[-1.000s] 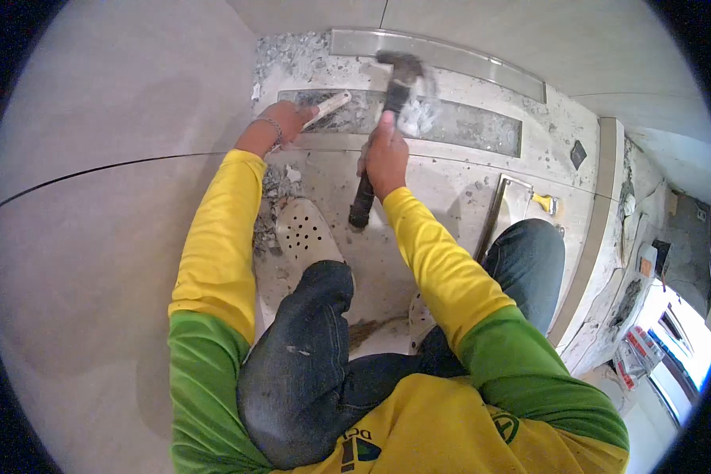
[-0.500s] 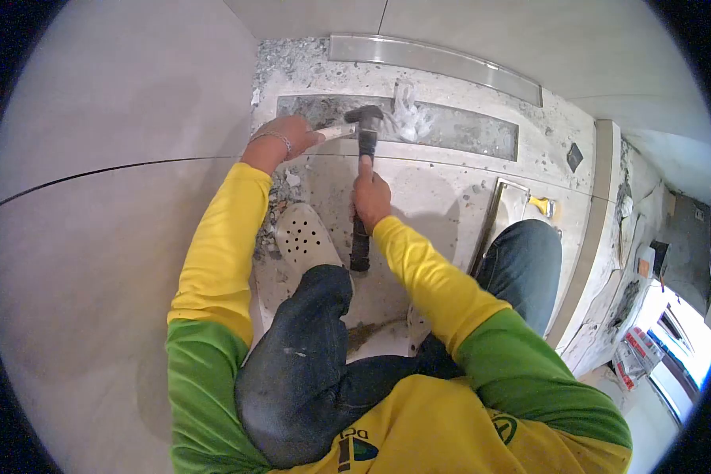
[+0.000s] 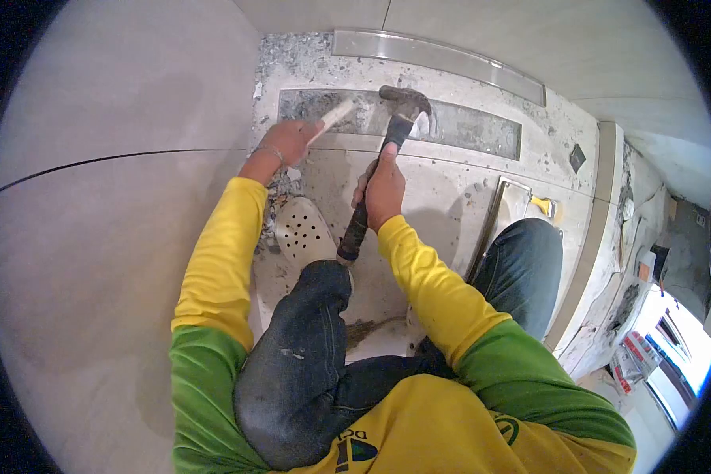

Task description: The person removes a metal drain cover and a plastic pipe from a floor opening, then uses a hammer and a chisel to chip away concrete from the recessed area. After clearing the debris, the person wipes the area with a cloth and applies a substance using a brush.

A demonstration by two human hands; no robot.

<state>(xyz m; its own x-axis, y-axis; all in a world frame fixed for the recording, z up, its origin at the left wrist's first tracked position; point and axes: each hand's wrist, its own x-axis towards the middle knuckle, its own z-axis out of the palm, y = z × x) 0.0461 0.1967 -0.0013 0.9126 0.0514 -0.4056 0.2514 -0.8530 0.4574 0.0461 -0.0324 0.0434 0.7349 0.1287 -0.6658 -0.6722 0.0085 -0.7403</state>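
A pale flat strip (image 3: pixel 336 115) is in my left hand (image 3: pixel 287 142), its far end over the left part of a long recess (image 3: pixel 482 133) in the floor. My right hand (image 3: pixel 385 189) is closed around the dark wrapped handle of a hammer (image 3: pixel 404 103). The hammer's head is above the recess, to the right of the strip and apart from it. Behind the head, something whitish in the recess is partly hidden. Grey rubble lies at the recess's left end.
A metal channel cover (image 3: pixel 442 63) lies beyond the recess. To the right are a metal-edged tray (image 3: pixel 507 207), a yellow brush (image 3: pixel 543 206) and a dark diamond-shaped spot (image 3: pixel 577 158). A perforated clog (image 3: pixel 299 231) stands near my left hand. Bags (image 3: pixel 633 359) lie far right.
The hammer has moved right and away from the strip, its handle now tilted. The strip has turned to point more steeply away from me, and my left hand is slightly lower.
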